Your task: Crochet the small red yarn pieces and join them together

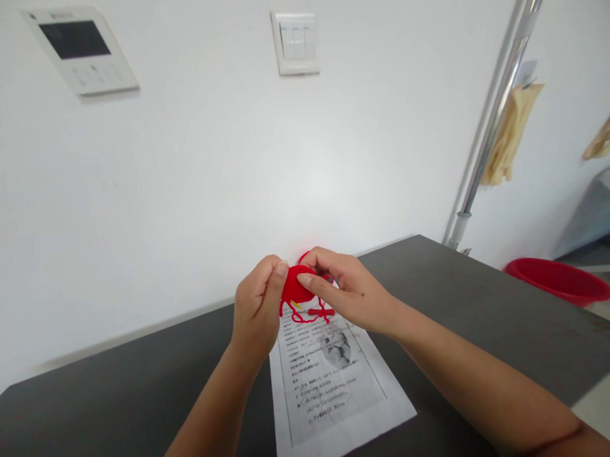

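Observation:
Both of my hands meet above the dark table and pinch a small red yarn piece. My left hand is closed, its thumb and fingers gripping the piece's left side. My right hand is closed on the right side, with the thumb pressing its front. Loose red strands hang below the piece, just over a printed paper sheet lying on the table.
A white wall rises right behind the table, bearing a light switch and a control panel. A metal pole stands at the table's far right corner. A red basin sits lower at the right.

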Demonstrator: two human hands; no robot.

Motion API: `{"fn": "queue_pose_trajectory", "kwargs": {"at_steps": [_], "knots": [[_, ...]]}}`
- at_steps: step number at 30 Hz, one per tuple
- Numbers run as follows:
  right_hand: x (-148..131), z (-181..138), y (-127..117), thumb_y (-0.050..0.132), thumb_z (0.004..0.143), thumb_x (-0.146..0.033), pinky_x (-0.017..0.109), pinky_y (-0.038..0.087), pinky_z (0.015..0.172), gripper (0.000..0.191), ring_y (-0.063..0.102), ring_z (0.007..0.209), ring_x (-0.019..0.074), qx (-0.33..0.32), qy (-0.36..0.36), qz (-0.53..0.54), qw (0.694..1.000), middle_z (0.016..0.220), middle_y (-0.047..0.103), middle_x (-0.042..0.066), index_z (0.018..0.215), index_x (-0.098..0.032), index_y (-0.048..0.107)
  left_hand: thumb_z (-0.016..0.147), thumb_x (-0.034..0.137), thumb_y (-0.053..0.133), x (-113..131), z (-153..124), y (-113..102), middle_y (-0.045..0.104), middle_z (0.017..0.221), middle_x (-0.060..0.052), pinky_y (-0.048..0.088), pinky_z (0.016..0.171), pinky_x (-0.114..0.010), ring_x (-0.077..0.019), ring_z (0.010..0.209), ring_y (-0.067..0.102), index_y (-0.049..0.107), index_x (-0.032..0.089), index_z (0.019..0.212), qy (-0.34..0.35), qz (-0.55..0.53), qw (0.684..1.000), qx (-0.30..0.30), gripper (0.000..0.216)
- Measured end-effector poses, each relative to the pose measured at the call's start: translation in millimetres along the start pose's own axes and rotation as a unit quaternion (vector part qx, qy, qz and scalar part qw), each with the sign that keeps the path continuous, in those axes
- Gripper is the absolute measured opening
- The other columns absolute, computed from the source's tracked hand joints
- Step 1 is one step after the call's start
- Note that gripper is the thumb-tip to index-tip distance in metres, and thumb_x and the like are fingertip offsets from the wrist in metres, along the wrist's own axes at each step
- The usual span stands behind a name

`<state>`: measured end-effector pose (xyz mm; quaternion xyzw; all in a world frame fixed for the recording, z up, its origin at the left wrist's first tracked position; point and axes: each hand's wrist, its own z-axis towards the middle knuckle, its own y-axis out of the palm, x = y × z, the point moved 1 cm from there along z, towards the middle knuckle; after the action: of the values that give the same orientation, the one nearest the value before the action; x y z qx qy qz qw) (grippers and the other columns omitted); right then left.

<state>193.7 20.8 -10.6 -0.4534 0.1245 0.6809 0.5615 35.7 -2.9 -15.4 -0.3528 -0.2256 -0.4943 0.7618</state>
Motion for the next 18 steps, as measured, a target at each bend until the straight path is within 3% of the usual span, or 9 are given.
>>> {"fn": "queue_pose_trajectory", "kwargs": {"at_steps": [6, 8, 11, 14, 16, 18], "knots": [[0, -1, -1, 0.046, 0.095, -0.024, 0.026, 0.034, 0.06, 0.019, 0.045, 0.062, 0.0116, -0.018, -0.036, -0.095, 0.995, 0.069, 0.051, -0.002, 0.078, -0.018, 0.052, 0.095, 0.022, 0.046, 4, 4, -5, 0.052, 0.073, 0.001, 0.038, 0.065, -0.03, -0.0167, 0.068, 0.049, 0.051, 0.022, 0.077, 0.108, 0.101, 0.987, -0.059, 0.018], [-1, -1, 0, 0.045, 0.097, -0.022, 0.026, 0.034, 0.061, 0.02, 0.044, 0.062, 0.0113, -0.022, -0.062, -0.102, 0.993, 0.069, 0.049, -0.003, 0.078, -0.018, 0.05, 0.095, 0.021, 0.045, 5, 4, -4, 0.051, 0.071, 0.001, 0.036, 0.065, -0.031, -0.0168, 0.069, 0.048, 0.049, 0.022, 0.073, 0.106, 0.102, 0.987, -0.064, 0.022], [-2, -1, 1, 0.044, 0.099, -0.022, 0.025, 0.035, 0.063, 0.022, 0.043, 0.063, 0.0111, -0.031, -0.1, -0.074, 0.992, 0.071, 0.048, -0.003, 0.078, -0.019, 0.047, 0.096, 0.029, 0.045, 2, 1, 1, 0.046, 0.067, 0.003, 0.034, 0.059, -0.029, -0.0153, 0.062, 0.042, 0.049, 0.022, 0.071, 0.004, -0.029, 0.998, -0.06, 0.027], [-4, -1, 0, 0.045, 0.1, -0.022, 0.025, 0.037, 0.064, 0.021, 0.044, 0.064, 0.0108, -0.036, -0.121, -0.04, 0.991, 0.072, 0.048, -0.003, 0.079, -0.019, 0.048, 0.093, 0.04, 0.054, -4, 0, 7, 0.043, 0.064, 0.005, 0.031, 0.053, -0.027, -0.0132, 0.057, 0.036, 0.048, 0.022, 0.07, -0.119, -0.227, 0.965, -0.056, 0.029], [-3, -1, -2, 0.046, 0.099, -0.023, 0.025, 0.036, 0.063, 0.021, 0.044, 0.064, 0.0107, -0.034, -0.117, -0.04, 0.992, 0.072, 0.049, -0.003, 0.079, -0.019, 0.049, 0.09, 0.044, 0.06, -8, 0, 9, 0.044, 0.063, 0.005, 0.031, 0.052, -0.026, -0.0125, 0.056, 0.035, 0.049, 0.022, 0.07, -0.156, -0.279, 0.946, -0.052, 0.032], [-2, -1, -3, 0.047, 0.099, -0.026, 0.025, 0.035, 0.061, 0.021, 0.043, 0.063, 0.0105, -0.032, -0.101, -0.05, 0.993, 0.071, 0.049, -0.003, 0.079, -0.019, 0.05, 0.092, 0.046, 0.056, -11, 2, 8, 0.047, 0.064, 0.004, 0.033, 0.054, -0.026, -0.0129, 0.058, 0.038, 0.05, 0.021, 0.069, -0.143, -0.258, 0.955, -0.045, 0.035]]}}
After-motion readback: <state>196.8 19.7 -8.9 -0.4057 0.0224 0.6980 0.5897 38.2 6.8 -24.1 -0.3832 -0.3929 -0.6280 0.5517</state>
